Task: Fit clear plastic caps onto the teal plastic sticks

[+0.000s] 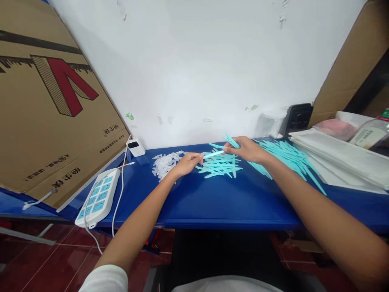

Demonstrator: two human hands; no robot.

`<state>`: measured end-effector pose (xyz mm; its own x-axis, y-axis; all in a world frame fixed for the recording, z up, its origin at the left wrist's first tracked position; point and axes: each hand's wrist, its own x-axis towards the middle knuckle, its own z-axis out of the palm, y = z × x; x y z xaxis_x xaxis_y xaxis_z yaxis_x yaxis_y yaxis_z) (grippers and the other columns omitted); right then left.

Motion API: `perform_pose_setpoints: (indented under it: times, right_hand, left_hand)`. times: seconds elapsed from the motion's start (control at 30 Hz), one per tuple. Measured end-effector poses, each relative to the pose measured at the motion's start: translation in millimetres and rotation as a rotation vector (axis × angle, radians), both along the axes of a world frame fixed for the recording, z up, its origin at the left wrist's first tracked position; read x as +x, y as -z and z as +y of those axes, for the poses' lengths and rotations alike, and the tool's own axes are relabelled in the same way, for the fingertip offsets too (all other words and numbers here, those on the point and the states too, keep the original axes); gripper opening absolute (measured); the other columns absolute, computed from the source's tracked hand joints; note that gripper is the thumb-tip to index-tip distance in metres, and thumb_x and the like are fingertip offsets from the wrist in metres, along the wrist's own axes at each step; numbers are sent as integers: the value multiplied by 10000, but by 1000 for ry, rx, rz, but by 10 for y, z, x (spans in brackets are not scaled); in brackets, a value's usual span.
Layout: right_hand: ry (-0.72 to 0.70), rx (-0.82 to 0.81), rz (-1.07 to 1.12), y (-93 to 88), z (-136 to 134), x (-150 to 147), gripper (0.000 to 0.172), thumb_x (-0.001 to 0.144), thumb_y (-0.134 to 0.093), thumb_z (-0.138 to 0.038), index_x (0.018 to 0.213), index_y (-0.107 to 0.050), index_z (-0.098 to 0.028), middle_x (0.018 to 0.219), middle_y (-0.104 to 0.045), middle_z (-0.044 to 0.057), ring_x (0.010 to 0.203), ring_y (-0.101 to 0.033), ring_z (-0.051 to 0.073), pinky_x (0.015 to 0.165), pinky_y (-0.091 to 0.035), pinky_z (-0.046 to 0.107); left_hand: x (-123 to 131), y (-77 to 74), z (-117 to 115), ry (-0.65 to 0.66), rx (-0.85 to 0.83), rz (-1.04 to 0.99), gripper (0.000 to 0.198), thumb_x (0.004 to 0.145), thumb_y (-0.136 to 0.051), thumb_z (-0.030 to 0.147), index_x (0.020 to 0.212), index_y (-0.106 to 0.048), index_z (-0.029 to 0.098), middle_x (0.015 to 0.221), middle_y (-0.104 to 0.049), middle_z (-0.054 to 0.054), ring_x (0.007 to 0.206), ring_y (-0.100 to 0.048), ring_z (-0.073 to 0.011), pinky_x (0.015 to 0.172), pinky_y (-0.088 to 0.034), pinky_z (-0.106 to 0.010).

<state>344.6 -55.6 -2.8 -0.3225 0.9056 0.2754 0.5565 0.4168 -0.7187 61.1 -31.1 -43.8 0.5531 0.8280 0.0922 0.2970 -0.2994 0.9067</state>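
While both hands meet over the blue table [197,205], a turquoise stick [213,154] bridges them, its long axis running nearly sideways and rising slightly to the right. Neither hand is nearer: the left hand [189,163] pinches its left end, and the right hand [243,149] grips its right end along with spare sticks [231,140] angled up-left. The stick lies right of the left hand, left of the right, over the middle pile [220,167]

left hand [187,163] + right hand [245,149]: turquoise stick [214,154] held between | stick pile [220,167]: near tabletop's [200,205] back edge | translucent pieces [165,164]: left of pile | power strip [99,196]: front edge
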Motion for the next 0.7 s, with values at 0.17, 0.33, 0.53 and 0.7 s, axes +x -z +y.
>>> perform_pose_setpoints:
  times: [0.17, 0.33, 0.53, 0.7]
  right_hand:
    - [123, 102, -38, 97, 124, 96, 545, 823, -640, -705, 882, -731, -172, 876, -733, 69, 796, -601, 228, 704, -399, 312]
    - [109, 95, -6, 103, 149, 123, 507, 865, -610, -668, 760, -717, -184, 836, -751, 72, 804, -624, 235, 729, -417, 321]
    - [135, 64, -7, 84, 97, 58, 497, 863, -631, -633, 677, -709, -178, 963, -761, 93, 784, -620, 232, 709, -416, 349]
    - [132, 45, 9, 74, 84, 56, 507, 868, -617, -656, 726, -722, -180, 875, -755, 90, 771, -618, 233, 718, -430, 357]
  left_hand:
    - [-19, -4, 49, -276, 124, -24, 389, 939, -585, 518, 802, -646, 159, 647, -467, 3, 571, -365, -124, 496, -230, -223]
    - [-115, -104, 102, -307, -300, -324, 203, 926, -445, 303, 1003, -588, 182, 631, -337, 65, 447, -180, -80, 427, -130, -196]
    - [-153, -163, 60, -168, -398, -440, 373, 819, -624, 111, 1189, -583, 122, 828, -559, -12, 495, -292, -41, 440, -230, -185]
    - [-144, -88, 64, -67, -349, -365, 411, 939, -680, 344, 1257, -529, 133, 938, -669, -105, 492, -289, -39, 449, -236, -196]
